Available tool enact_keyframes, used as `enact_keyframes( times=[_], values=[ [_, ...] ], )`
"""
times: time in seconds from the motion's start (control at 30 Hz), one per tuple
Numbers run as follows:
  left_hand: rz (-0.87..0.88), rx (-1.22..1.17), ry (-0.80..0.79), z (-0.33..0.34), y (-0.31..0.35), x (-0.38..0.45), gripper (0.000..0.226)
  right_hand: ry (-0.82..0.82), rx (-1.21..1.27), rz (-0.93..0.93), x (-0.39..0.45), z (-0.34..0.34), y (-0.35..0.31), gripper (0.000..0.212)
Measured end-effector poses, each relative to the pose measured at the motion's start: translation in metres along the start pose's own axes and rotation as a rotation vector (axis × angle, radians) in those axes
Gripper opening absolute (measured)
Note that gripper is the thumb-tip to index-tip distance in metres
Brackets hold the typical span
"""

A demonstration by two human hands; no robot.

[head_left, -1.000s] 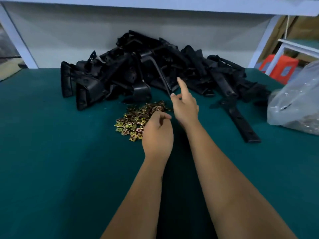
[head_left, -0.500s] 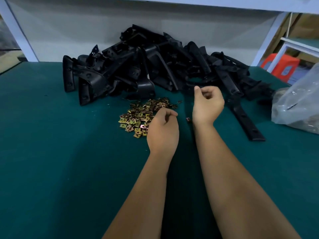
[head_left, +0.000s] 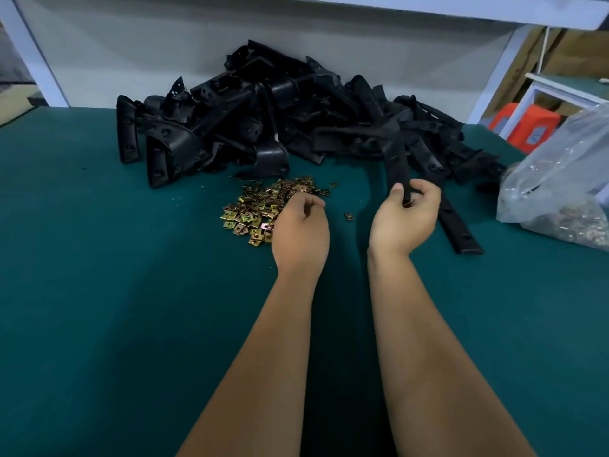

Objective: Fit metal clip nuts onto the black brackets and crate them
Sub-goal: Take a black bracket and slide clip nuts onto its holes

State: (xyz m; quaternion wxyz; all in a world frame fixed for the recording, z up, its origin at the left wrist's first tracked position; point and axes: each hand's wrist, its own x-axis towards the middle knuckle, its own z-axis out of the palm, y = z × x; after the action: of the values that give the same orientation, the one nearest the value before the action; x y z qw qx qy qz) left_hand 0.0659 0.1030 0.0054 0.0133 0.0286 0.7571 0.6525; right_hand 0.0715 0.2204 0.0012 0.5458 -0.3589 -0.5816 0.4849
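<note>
green felt-like table cover [head_left: 99,291] fills the view, with a pale wall panel [head_left: 131,54] behind it. against that panel sits the big heap of black brackets [head_left: 263,127], matte, angular, pierced with small round holes. just in front of the heap lies the scatter of clip nuts [head_left: 260,209], little brassy folded squares, shiny and yellow-green, and one stray clip nut [head_left: 349,216] sits alone to the right of that scatter.

right hand [head_left: 403,222] is up near the heap's right front, thumb and curled fingers clamped round the near end of a long flat bracket [head_left: 397,159] whose far end reaches back into the heap. another flat strip bracket [head_left: 458,225] lies on the cover just right of that hand (holes run along its length).

left hand [head_left: 301,232] rests at the near right edge of the scatter, knuckles up, fingers curled under; whether it pinches a nut, cannot tell. the hands are apart, stray nut between them.

right of the heap, at the cover's edge, a crinkled clear plastic bag [head_left: 560,176] holds more small metal pieces.
</note>
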Motion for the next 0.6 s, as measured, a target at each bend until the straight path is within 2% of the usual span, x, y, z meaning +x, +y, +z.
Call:
enact_keyframes(
  times=[0.27,0.6],
  values=[
    [0.012,-0.054,-0.004,-0.003,0.0,-0.004,0.028,0.023,-0.171,-0.148,-0.008,-0.012,-0.008,0.022],
    [0.061,0.072,-0.035,0.002,-0.002,0.0,0.029,0.207,-0.058,-0.113,0.011,-0.023,-0.009,0.023]
  ],
)
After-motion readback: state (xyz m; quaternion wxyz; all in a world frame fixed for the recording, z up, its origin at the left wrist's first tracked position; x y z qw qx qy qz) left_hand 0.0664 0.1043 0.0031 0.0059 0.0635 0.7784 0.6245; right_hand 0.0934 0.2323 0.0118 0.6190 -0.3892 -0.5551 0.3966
